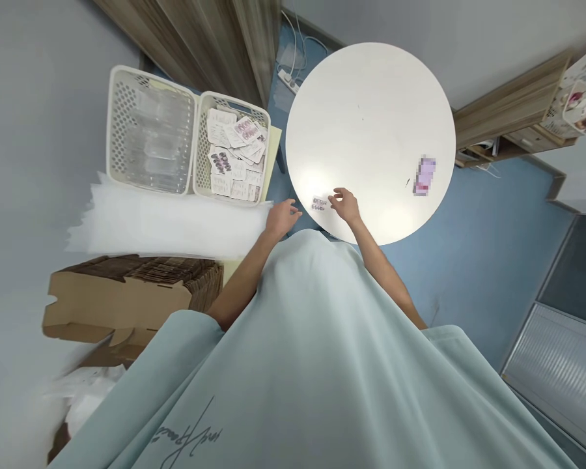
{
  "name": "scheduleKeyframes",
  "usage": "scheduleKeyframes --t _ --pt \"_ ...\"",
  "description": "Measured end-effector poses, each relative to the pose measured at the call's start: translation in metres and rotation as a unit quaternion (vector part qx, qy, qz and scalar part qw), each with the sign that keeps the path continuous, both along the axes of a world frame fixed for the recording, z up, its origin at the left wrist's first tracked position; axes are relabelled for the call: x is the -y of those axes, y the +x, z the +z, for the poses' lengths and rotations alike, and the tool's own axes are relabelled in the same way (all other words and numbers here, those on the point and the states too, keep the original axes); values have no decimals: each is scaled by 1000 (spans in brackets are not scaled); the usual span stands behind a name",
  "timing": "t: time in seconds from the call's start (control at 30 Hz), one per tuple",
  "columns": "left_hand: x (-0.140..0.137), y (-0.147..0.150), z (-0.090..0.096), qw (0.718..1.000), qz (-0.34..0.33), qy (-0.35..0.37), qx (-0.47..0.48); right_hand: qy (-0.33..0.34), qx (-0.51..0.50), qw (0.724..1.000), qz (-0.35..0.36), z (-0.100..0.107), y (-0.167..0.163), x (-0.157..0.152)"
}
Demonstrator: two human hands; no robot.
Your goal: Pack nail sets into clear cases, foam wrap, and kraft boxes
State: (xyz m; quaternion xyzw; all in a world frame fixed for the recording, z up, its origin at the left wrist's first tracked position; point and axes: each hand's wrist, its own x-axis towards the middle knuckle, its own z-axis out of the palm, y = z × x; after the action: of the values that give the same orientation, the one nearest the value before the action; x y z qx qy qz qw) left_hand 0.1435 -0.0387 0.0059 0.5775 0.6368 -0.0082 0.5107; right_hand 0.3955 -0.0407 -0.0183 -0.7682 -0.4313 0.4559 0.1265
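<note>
A white power strip (288, 81) with cables (294, 49) lies on the blue floor (498, 241) near a wood-grain cabinet (239, 39). Flattened cardboard boxes (117, 296) are stacked at left; a wooden shelf unit (512, 101) stands along the right wall (493, 39).

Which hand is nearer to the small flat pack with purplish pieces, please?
Right. The right hand is just right of the pack; the left hand is farther, left of it, outside the white round table.
</note>
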Motion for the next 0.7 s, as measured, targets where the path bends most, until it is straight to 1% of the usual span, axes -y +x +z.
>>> scheduleKeyframes --t 0.1,0.2,0.3,0.43,0.53,0.63,0.7 --pt "-6 -27 15 999 32 25 11 26 0 1000 8 13 -14 -1" --pt "-14 -61 28 995 71 62 17 55 -17 998 12 29 -32 -5" --pt "-24 -103 34 988 120 98 18 72 -28 997 25 48 -54 -12" --pt "-38 -165 26 969 195 152 18 84 -39 994 57 72 -89 -22" --pt "-52 -207 16 946 243 215 -24 102 -43 991 75 86 -116 -29" --pt "-70 -235 7 921 273 268 -74 106 -48 989 89 99 -141 -33" --pt "-81 -244 1 917 285 265 -83 110 -47 988 98 107 -154 -33"
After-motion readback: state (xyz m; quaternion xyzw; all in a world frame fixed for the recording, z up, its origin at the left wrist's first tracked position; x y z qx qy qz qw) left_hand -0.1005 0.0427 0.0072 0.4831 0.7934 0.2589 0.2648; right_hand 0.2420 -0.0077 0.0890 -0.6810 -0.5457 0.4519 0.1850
